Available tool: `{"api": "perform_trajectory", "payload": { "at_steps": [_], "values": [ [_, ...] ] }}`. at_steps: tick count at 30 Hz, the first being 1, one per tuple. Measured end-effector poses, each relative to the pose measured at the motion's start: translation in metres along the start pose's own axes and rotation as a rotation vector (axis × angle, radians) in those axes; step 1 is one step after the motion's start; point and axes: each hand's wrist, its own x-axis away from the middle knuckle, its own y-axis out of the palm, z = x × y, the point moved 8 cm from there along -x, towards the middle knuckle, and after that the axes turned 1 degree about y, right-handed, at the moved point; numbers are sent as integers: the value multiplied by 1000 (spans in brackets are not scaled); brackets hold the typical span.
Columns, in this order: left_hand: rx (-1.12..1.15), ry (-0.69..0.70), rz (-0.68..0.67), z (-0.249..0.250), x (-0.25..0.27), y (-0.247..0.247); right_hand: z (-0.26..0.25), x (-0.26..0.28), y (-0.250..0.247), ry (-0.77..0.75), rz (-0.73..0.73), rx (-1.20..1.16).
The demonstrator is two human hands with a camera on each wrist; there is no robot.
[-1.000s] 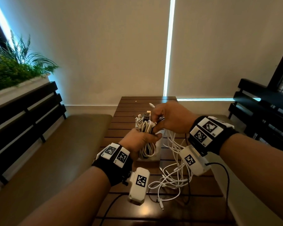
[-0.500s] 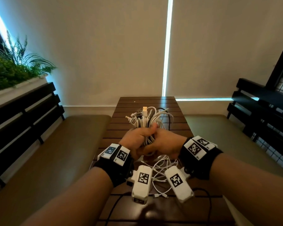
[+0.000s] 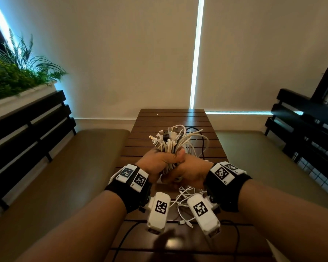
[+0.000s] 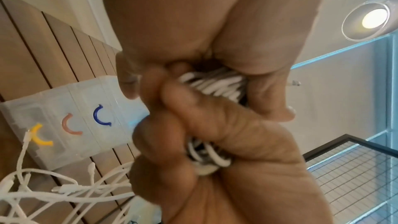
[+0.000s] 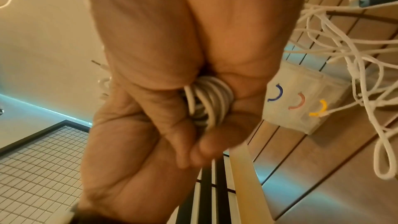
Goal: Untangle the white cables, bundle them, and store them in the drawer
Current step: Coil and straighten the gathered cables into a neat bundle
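Both fists clamp one coiled bundle of white cables (image 3: 171,146): left hand (image 3: 156,164) above, right hand (image 3: 190,172) below, likely keeping loops from springing apart. Loose ends trail onto the worktop (image 3: 170,118) beside the translucent drawer unit (image 4: 71,125).

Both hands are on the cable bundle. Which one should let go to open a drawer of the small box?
Probably the right hand. It grips the low end of the bundle, while the left hand wraps the middle and could hold it alone. The drawer box faces the right wrist view.
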Motion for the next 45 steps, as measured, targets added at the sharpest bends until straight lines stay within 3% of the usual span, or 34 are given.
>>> {"api": "perform_trajectory", "payload": {
  "at_steps": [8,17,20,27,33,35,37,39,42,45],
  "values": [
    [52,-46,-66,-2,5,2,0,-4,5,-30,95,-25],
    [152,-28,-165,10,6,10,-16,-13,4,-187,205,179],
    [134,-45,-113,6,2,6,-21,-13,3,-223,196,240],
    [145,-64,-49,1,-1,0,-20,-8,3,-143,59,459],
    [145,-27,-101,15,5,-12,-31,16,-19,44,-30,867],
    [137,-11,-91,18,5,-18,-54,25,-35,-52,85,861],
    [131,-8,-82,17,5,-19,-90,35,-55,-293,309,782],
    [87,-6,-96,14,5,-16,-112,41,-61,-476,426,917],
    [57,14,-139,17,6,-9,-97,20,-54,-395,365,1337],
    [106,18,-155,21,7,-6,-81,5,-54,-349,304,1397]
  ]
}}
